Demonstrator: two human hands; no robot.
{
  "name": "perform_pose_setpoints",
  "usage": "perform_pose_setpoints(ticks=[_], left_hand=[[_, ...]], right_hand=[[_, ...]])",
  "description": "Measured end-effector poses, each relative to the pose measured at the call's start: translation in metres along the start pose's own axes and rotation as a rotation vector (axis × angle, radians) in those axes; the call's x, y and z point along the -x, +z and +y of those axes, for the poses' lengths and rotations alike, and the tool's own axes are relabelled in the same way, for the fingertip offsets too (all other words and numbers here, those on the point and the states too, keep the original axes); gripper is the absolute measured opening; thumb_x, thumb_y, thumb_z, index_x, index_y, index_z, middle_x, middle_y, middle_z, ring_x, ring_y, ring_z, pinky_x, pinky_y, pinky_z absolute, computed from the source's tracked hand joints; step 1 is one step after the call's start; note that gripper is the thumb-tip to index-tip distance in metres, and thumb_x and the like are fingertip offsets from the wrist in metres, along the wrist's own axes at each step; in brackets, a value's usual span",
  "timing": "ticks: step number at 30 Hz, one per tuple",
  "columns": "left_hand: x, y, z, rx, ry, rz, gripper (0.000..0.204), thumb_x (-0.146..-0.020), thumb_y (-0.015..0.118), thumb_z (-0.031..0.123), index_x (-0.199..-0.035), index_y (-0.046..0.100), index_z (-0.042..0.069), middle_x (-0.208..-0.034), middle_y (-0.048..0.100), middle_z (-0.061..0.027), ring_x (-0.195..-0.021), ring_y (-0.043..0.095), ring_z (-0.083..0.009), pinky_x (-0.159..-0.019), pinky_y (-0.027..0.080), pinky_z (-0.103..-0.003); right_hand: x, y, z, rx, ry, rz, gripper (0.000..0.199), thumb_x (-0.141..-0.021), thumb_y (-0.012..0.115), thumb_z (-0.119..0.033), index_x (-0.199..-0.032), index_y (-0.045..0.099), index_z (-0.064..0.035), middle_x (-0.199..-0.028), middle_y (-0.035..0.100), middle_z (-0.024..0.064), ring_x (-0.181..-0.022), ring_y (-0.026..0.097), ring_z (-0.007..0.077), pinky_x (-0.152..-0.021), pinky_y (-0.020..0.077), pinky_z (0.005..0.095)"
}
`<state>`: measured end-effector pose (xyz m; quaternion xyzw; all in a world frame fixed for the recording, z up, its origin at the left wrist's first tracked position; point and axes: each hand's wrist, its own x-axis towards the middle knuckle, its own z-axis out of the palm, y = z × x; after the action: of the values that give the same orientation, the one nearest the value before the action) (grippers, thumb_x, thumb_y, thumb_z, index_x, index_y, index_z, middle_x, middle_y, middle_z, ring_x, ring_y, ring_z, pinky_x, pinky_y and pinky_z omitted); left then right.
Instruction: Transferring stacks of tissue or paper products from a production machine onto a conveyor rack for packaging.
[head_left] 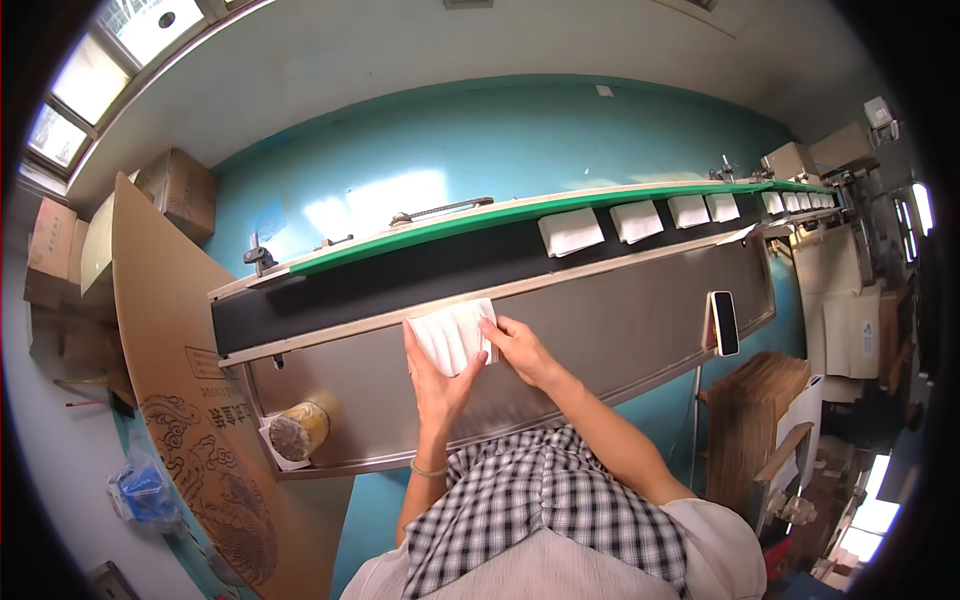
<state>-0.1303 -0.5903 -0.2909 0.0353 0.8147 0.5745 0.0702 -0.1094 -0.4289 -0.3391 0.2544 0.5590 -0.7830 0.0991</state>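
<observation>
Between my two hands is a stack of folded white paper [452, 334], soft-looking and ridged along its face. My left hand [436, 392] is closed on its left and lower side, with the thumb across the front. The fingers and thumb of my right hand [520, 348] grip its right edge. The stack is held above the brown-grey metal worktop [600, 335], close to the pale rail of a black conveyor belt [340, 312]. Farther right on the belt lie several similar white folded stacks [571, 232], spaced out in a row.
A phone [725, 323] stands at the worktop's right end. A yellowish cylindrical roll [300, 431] sits at its left end. Large cardboard [185, 390] rises on the left. Stacked flat brown cardboard [750, 425] stands at right. A green strip [420, 236] edges the belt's far side.
</observation>
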Motion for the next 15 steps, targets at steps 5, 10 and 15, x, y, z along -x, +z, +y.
perform_pose_setpoints(ticks=[5, 10, 15], left_hand=[[0.001, -0.008, -0.007, -0.086, 0.027, 0.018, 0.123, -0.066, 0.090, 0.032, -0.153, 0.009, -0.001, -0.146, 0.035, -0.0312, -0.135, 0.037, -0.0447, -0.111, 0.032, -0.050], [0.002, -0.009, 0.002, -0.126, 0.034, -0.017, 0.121, -0.067, 0.089, 0.031, -0.153, 0.010, 0.000, -0.145, 0.036, -0.0313, -0.133, 0.038, -0.0443, -0.111, 0.031, -0.050], [0.002, -0.006, -0.006, -0.071, 0.020, -0.029, 0.108, -0.073, 0.085, 0.027, -0.151, 0.016, -0.001, -0.143, 0.040, -0.0307, -0.131, 0.043, -0.0418, -0.108, 0.036, -0.048]], right_hand=[[0.025, 0.005, -0.023, 0.053, 0.091, -0.129, 0.030, -0.097, 0.062, -0.031, -0.108, 0.066, -0.0032, -0.091, 0.063, -0.0025, -0.074, 0.050, 0.0049, -0.064, 0.0422, 0.0224], [0.011, -0.011, -0.008, 0.188, 0.048, -0.179, 0.025, -0.095, 0.063, -0.023, -0.108, 0.065, -0.0014, -0.094, 0.065, -0.0004, -0.076, 0.056, 0.0073, -0.065, 0.0462, 0.0242], [-0.028, -0.044, -0.010, -0.162, -0.164, 0.264, 0.023, -0.096, 0.063, -0.019, -0.109, 0.060, -0.0010, -0.092, 0.069, 0.0070, -0.075, 0.066, 0.0125, -0.065, 0.0532, 0.0252]])
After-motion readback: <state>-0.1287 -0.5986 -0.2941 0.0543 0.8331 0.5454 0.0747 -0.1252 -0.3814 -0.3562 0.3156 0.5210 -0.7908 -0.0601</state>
